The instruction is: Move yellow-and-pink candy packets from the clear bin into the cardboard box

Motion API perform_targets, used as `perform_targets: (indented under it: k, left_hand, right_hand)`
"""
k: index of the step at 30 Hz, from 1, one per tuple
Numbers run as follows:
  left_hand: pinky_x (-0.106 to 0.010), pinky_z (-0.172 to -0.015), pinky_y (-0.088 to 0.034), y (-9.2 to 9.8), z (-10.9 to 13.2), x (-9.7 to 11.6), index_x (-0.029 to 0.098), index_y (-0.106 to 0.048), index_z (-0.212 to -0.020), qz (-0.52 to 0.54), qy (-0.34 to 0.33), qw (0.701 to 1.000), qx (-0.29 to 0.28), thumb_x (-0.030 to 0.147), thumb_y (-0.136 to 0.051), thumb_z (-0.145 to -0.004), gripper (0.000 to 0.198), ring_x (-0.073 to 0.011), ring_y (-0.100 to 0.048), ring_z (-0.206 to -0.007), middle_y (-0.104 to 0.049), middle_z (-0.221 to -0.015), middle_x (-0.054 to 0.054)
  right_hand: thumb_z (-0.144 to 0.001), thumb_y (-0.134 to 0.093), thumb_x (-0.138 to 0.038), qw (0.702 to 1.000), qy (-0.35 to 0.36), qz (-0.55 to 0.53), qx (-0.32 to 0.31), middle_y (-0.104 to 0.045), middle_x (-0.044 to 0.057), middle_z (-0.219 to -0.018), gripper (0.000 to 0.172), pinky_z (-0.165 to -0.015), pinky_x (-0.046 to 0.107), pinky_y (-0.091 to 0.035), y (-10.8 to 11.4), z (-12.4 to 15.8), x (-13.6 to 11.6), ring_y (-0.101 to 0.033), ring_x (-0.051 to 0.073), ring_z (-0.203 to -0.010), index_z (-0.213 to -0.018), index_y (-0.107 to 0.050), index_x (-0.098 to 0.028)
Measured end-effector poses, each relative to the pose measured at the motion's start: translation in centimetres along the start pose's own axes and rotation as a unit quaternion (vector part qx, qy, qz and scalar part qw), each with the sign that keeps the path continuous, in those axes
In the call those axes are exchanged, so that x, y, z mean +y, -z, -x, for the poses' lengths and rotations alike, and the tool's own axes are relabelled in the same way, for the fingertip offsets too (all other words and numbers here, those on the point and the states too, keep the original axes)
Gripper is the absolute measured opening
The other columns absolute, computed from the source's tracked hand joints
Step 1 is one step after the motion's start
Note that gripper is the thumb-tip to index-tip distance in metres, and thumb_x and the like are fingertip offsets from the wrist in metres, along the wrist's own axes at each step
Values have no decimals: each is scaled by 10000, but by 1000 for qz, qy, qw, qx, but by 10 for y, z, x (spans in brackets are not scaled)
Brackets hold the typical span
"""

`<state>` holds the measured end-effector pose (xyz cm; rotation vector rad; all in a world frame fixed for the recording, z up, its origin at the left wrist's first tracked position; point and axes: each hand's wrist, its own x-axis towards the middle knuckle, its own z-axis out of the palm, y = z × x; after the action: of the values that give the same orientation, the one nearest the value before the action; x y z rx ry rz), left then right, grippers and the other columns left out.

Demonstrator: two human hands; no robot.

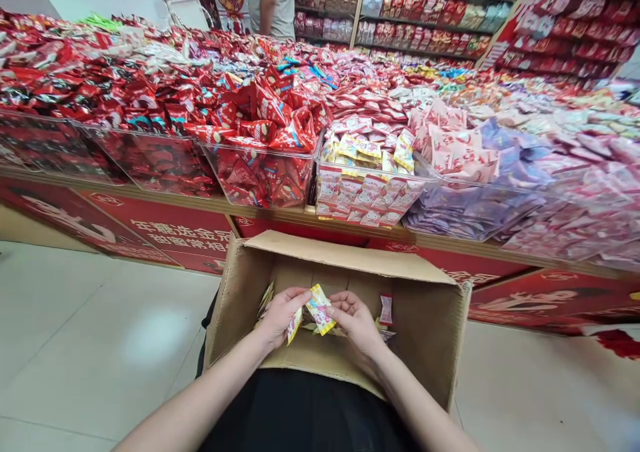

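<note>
Over an open cardboard box (440, 325), my two hands meet near the middle. My left hand (285, 313) is closed on a yellow-and-white candy packet (295, 325) that hangs below its fingers, and its fingertips touch the corner of a second packet. That second yellow candy packet (320, 309), with a pink cartoon print, is pinched between thumb and fingers of my right hand (354, 319). Inside the box, a pink-red candy packet (385, 310) leans near the back right. More packets (267, 300) stand by the left wall; my hands partly hide others at the bottom.
Clear bins along the counter hold red candy packets (270, 129), small cartoon-printed packets (367, 195) and purple packets (455, 205). The counter's wooden edge (280, 213) runs just beyond the box. A person (273, 2) stands behind the counter, before stocked shelves (425, 19). Pale floor tiles (100, 325) lie around.
</note>
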<state>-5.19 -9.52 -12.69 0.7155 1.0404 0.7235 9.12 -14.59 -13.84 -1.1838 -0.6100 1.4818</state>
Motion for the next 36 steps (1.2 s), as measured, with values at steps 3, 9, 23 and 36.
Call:
perform_targets:
  k: [3, 9, 23, 36]
  left_hand:
    - [-169, -355, -228, 0, 2, -2, 157, -531, -672, 10, 0, 1000, 4, 329, -672, -591, 237, -22, -316, -286, -434, -350, 103]
    - [-151, -324, -191, 11, 8, -3, 153, -497, -648, -9, 7, 998, -64, 342, -643, -633, 239, -10, -318, -299, -453, -408, 87]
    - [-205, -453, -316, -14, 58, 53, 185, -544, -584, -18, -103, 986, -128, 454, -670, -537, 301, -79, -431, -436, -533, -500, 31]
    - [-242, -558, -336, 38, 2, -30, 170, -505, -575, -128, -101, 985, -53, 549, -606, -555, 394, -114, -475, -498, -558, -479, 18]
  right_hand:
    - [-553, -687, -348, 1000, -7, 28, 9, -546, -23, -639, 371, -450, 216, -431, -2, 3, -1, -523, 100, -528, -803, -476, -173]
    - [-678, -559, -402, 971, 49, 212, -95, -510, -12, -620, 238, -508, 258, -431, -8, 24, -15, -495, 123, -553, -664, -450, -191]
    - [-710, -565, -307, 947, 194, 245, -75, -594, 34, -792, 225, -612, 252, -479, -46, 44, -119, -569, 149, -709, -901, -485, -221]
    - [-687, -537, -136, 839, 284, 456, 87, -533, -7, -559, 393, -453, 218, -422, -71, -114, -312, -516, 96, -476, -1070, -462, -92]
